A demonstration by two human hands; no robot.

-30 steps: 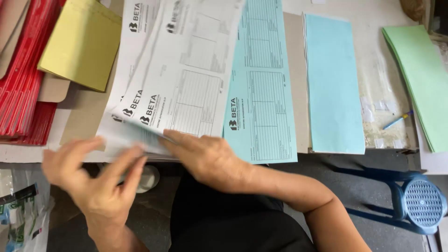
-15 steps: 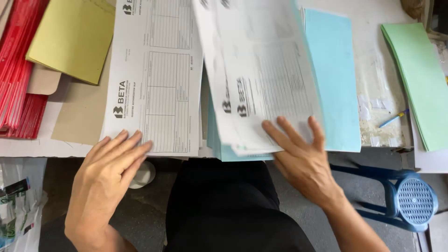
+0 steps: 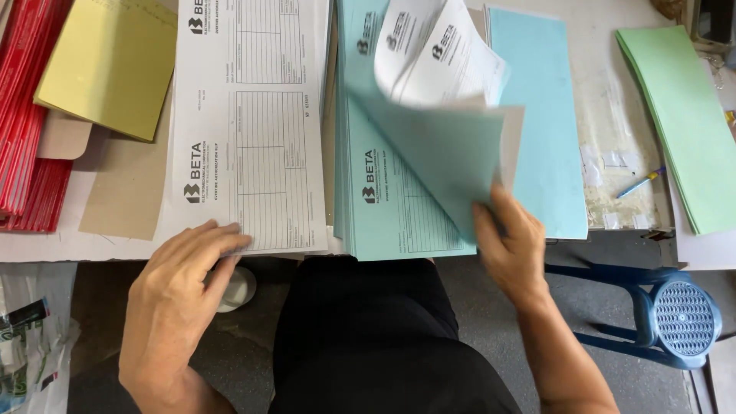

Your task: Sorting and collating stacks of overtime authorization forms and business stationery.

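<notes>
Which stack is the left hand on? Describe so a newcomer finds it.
On the table, look between the yellow sheets and the blue printed stack. The left hand presses the near edge of the white form stack, the only flat white pile.

white forms [image 3: 249,130] black-ruled | blue forms [image 3: 383,207] | yellow sheets [image 3: 107,65] | green sheets [image 3: 678,115] | red folders [image 3: 27,130]

Paper stacks are crowding the table [image 3: 629,69], leaving bare strips beside a blue pen [image 3: 641,182] and green sheets [image 3: 682,115].

A crumpled green-printed plastic package [image 3: 31,345] lies bottom left, on the floor.
</notes>
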